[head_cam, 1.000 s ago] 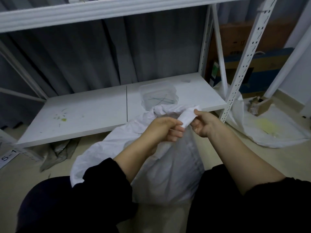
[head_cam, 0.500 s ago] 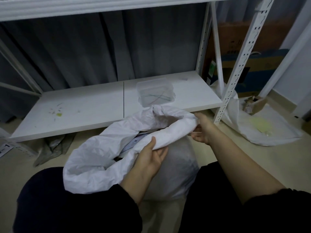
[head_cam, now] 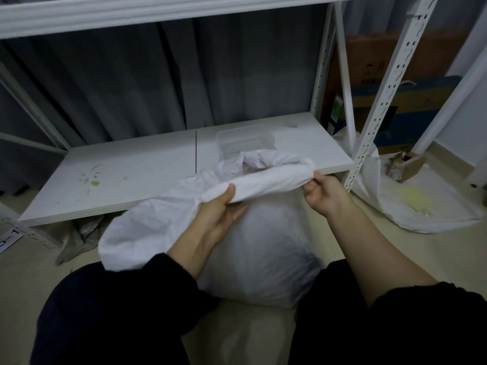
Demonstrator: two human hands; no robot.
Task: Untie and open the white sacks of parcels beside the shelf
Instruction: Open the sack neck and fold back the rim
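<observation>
Gripping rolled rim of white sack (head_cam: pixel 258 248): left hand (head_cam: pixel 221 209) palm-up, right hand (head_cam: pixel 322 192) fingers pinching.

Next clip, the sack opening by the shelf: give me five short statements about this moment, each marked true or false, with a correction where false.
1. Both hands grip the rolled top edge of the white sack. True: the left hand and the right hand each hold that rim.
2. A clear plastic container sits on the lower shelf board. True.
3. The sack stands on the shelf board. False: it stands on the floor in front of the board.
4. The second white sack lies left of the shelf. False: it lies to the right, past the shelf upright.
5. The shelf board is spotless. False: greenish stains mark its left part.
</observation>
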